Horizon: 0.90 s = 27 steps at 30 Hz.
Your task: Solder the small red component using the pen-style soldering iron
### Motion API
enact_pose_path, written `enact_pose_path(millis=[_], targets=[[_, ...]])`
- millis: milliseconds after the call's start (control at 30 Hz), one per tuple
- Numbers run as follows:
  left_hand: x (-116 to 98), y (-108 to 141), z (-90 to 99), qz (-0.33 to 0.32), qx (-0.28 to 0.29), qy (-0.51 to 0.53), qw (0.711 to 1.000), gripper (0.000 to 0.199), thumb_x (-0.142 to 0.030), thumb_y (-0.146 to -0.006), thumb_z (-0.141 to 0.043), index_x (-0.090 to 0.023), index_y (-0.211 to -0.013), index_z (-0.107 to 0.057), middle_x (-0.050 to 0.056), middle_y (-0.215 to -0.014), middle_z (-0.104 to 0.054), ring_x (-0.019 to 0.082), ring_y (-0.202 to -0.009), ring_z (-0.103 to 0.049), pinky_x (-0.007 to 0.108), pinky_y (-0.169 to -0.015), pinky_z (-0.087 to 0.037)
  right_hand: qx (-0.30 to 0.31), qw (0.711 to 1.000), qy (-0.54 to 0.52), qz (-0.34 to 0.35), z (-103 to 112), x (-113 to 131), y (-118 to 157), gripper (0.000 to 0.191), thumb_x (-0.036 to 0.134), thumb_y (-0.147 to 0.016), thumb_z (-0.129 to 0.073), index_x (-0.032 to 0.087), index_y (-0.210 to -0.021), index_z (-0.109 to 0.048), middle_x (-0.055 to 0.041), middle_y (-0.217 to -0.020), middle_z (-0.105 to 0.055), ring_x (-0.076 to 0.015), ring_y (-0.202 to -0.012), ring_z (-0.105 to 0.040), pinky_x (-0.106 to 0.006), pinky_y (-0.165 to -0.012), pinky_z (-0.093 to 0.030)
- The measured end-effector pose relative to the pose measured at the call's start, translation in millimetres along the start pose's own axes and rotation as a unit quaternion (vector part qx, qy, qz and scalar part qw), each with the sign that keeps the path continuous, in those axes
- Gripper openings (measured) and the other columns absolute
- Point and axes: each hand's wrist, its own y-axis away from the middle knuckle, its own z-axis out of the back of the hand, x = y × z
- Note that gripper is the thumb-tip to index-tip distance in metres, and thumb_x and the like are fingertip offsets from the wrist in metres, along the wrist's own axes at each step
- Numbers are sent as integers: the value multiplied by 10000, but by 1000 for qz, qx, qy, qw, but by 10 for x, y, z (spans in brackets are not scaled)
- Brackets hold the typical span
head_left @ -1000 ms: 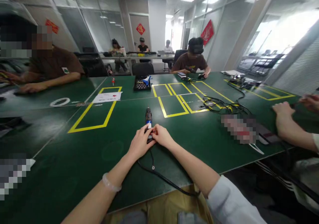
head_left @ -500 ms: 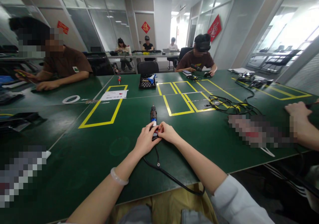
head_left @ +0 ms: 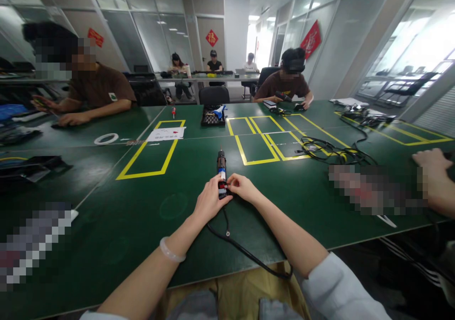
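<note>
A corded power tool like an electric drill (head_left: 222,164) lies on the green table, its chuck and thin bit pointing away from me. Its body is dark, with blue, silver and red parts. My left hand (head_left: 209,197) curls around the near end from the left, the thumb along its near right side. On the tool's right, my right hand (head_left: 242,187) has its thumb and fingertips pinched at the red part; whatever is between them is too small to make out. A black cord (head_left: 245,251) runs from the tool toward the table's near edge, with a small ring (head_left: 228,233) beside it.
Yellow tape rectangles (head_left: 141,174) mark the table. Ahead stand a black parts tray (head_left: 212,116) and a red screwdriver (head_left: 174,113). A white tape roll (head_left: 105,139) lies left, coiled black cables (head_left: 329,150) right. Co-workers sit around; one person's hand (head_left: 435,173) is at right.
My left thumb has shifted from across the tool's body to lower on its near end, uncovering the red part. My right fingers have moved slightly. The view has turned a little left.
</note>
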Motion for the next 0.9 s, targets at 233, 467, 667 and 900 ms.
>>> enact_pose_path(millis=[233, 467, 667, 900], targets=[[-47, 19, 53, 9, 0, 1, 1000, 416, -397, -758, -666, -204, -1066, -462, 96, -1363, -450, 253, -1155, -524, 392, -858, -506, 30, 999, 17, 20, 5, 18, 14, 214, 106, -702, -579, 167, -904, -611, 52, -655, -550, -91, -595, -502, -196, -597, -377], [-54, 4, 42, 9, 9, -11, 1000, 388, -385, -765, -657, -201, -1056, -479, 102, -1377, -436, 263, -1186, -503, 405, -882, -498, 33, 996, 62, 52, 1, 38, -17, 178, 103, -681, -563, 180, -841, -557, 67, -647, -520, -87, -578, -472, -189, -566, -338], [-5, 16, 53, 1, 13, -2, 1000, 362, -372, -781, -628, -199, -1058, -470, 102, -1365, -434, 247, -1175, -510, 390, -908, -487, 56, 996, -17, 60, 55, -73, -30, 186, 127, -755, -515, 170, -923, -583, 52, -676, -552, -91, -607, -512, -198, -608, -399], [-178, -80, 70, 67, 18, -95, 993, 436, -434, -804, -578, -189, -1144, -456, 127, -1255, -503, 265, -1078, -575, 344, -755, -517, 40, 995, -41, 87, 38, -145, -41, 363, -7, -688, -390, 166, -939, -586, 13, -809, -618, -98, -715, -567, -228, -724, -451]])
